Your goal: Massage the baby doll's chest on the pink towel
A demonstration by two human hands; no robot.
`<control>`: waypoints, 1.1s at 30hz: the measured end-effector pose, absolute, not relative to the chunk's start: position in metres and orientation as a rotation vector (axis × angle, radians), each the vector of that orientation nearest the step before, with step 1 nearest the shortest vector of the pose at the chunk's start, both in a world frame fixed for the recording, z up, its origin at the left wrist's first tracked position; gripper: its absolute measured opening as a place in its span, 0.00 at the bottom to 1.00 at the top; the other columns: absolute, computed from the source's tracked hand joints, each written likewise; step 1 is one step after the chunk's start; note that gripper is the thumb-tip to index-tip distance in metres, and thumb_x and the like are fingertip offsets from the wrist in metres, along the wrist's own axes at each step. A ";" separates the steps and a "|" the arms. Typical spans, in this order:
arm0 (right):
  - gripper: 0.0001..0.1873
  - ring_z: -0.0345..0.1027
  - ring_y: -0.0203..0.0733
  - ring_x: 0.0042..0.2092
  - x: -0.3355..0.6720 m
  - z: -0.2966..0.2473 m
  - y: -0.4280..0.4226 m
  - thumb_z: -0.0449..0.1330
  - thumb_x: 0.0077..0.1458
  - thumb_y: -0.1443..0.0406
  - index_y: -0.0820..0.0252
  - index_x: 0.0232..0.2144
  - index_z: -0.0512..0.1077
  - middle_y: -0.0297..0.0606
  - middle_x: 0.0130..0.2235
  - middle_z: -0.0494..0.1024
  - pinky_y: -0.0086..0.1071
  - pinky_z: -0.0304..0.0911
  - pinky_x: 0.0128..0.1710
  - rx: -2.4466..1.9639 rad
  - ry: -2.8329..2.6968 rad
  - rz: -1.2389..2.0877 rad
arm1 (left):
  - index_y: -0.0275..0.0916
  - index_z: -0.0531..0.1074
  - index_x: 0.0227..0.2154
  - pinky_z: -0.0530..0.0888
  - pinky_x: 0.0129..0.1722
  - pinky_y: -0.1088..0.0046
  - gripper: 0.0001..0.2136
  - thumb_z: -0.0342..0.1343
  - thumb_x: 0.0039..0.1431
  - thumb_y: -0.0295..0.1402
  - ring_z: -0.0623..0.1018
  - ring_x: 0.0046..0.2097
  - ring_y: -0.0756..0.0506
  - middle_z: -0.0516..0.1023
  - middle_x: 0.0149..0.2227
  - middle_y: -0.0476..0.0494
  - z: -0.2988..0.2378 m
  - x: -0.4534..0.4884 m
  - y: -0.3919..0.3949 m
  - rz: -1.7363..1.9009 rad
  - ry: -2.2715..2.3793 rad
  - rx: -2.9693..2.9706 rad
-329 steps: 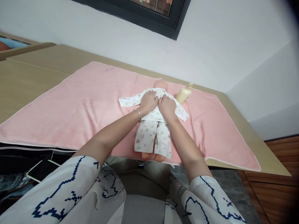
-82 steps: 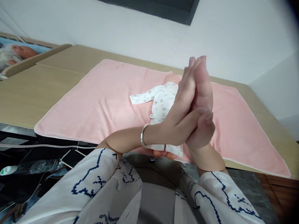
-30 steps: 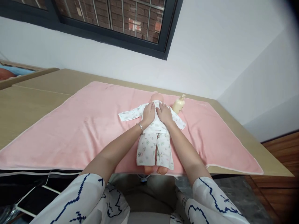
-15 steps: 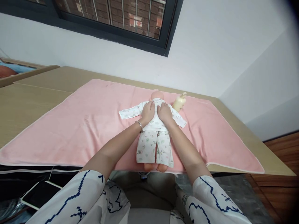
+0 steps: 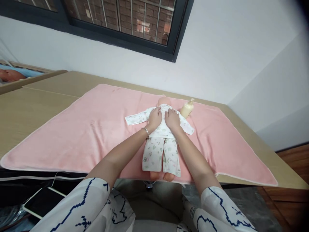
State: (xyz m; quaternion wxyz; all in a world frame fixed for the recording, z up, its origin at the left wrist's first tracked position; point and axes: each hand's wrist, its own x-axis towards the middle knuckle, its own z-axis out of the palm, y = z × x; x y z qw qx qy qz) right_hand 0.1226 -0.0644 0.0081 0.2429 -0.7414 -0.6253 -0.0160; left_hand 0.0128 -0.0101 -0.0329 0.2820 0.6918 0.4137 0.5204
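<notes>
Taking the doll's chest as the middle of the clock, the dressed doll (image 5: 162, 132) lies lengthwise on a pink blanket (image 5: 70, 138), its head at 12 and its bare feet at 6, close to the near edge; I cannot tell whether it is face-up or face-down. That line seems to put the torso squarely between the person's arms, so both reach it about equally. The left hand (image 5: 154, 119) rests on the patterned top (image 5: 163, 130) at 9 o'clock, the right hand (image 5: 172, 119) at 3, both palm-down, fingers loosely extended toward 12 and closed around nothing. A strip of cloth shows between them; how firmly they press cannot be told. A bracelet (image 5: 145, 132) circles the left wrist. One sleeve stretches out to 9 and the other slants toward 4, which probably keeps the arms clear of the trunk. The cream pump bottle (image 5: 187, 109) stands at 2, just beside the upper arm, likely placed there to be within easy reach of the right hand. The blanket is spread wide over the wooden tabletop (image 5: 48, 100), presumably as a soft, clean layer. Well apart, at 10, a second doll (image 5: 12, 75) is partly visible in a wooden-sided bed (image 5: 45, 76).
</notes>
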 end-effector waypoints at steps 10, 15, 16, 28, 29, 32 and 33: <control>0.32 0.45 0.57 0.73 0.083 0.013 -0.082 0.37 0.72 0.53 0.63 0.68 0.59 0.48 0.70 0.60 0.62 0.32 0.71 -1.795 -1.971 0.028 | 0.39 0.73 0.50 0.70 0.62 0.61 0.13 0.47 0.69 0.31 0.77 0.56 0.42 0.78 0.53 0.40 -0.031 0.006 -0.014 1.407 0.981 1.777; 0.28 0.44 0.58 0.73 0.130 0.006 -0.061 0.40 0.71 0.57 0.60 0.63 0.66 0.47 0.71 0.58 0.59 0.42 0.70 -1.792 -1.908 0.039 | 0.33 0.71 0.56 0.67 0.65 0.57 0.19 0.47 0.64 0.26 0.73 0.62 0.38 0.75 0.58 0.31 -0.028 0.012 -0.015 1.355 1.154 1.895; 0.27 0.44 0.57 0.73 0.138 0.004 -0.057 0.41 0.71 0.57 0.60 0.63 0.66 0.45 0.71 0.58 0.57 0.43 0.70 -1.794 -1.909 0.051 | 0.32 0.70 0.57 0.65 0.67 0.58 0.20 0.46 0.64 0.26 0.71 0.64 0.38 0.74 0.60 0.32 -0.028 0.013 -0.015 1.332 1.181 1.935; 0.26 0.67 0.61 0.59 0.120 0.017 -0.068 0.42 0.70 0.58 0.72 0.55 0.68 0.62 0.55 0.75 0.51 0.55 0.61 -2.129 -1.914 -0.148 | 0.34 0.70 0.58 0.61 0.68 0.59 0.20 0.47 0.68 0.36 0.69 0.64 0.38 0.72 0.62 0.36 -0.025 0.008 0.007 1.021 1.351 2.347; 0.25 0.68 0.62 0.58 0.120 0.020 -0.069 0.42 0.69 0.59 0.71 0.54 0.69 0.62 0.54 0.75 0.51 0.56 0.60 -2.139 -1.936 -0.118 | 0.34 0.71 0.57 0.62 0.67 0.60 0.20 0.47 0.68 0.36 0.70 0.63 0.39 0.73 0.61 0.36 -0.025 0.006 0.009 1.033 1.331 2.371; 0.22 0.69 0.59 0.57 0.126 0.025 -0.067 0.43 0.69 0.60 0.67 0.51 0.71 0.58 0.54 0.76 0.49 0.58 0.59 -2.122 -1.970 0.003 | 0.34 0.73 0.53 0.65 0.64 0.62 0.17 0.46 0.69 0.34 0.73 0.59 0.39 0.76 0.57 0.36 -0.022 0.005 0.006 1.043 1.298 2.470; 0.21 0.69 0.58 0.57 0.131 0.024 -0.065 0.43 0.69 0.60 0.64 0.50 0.71 0.56 0.54 0.76 0.49 0.58 0.60 -2.089 -1.974 0.047 | 0.34 0.74 0.51 0.67 0.62 0.62 0.16 0.45 0.70 0.33 0.74 0.57 0.39 0.78 0.54 0.36 -0.021 0.006 0.003 1.033 1.306 2.501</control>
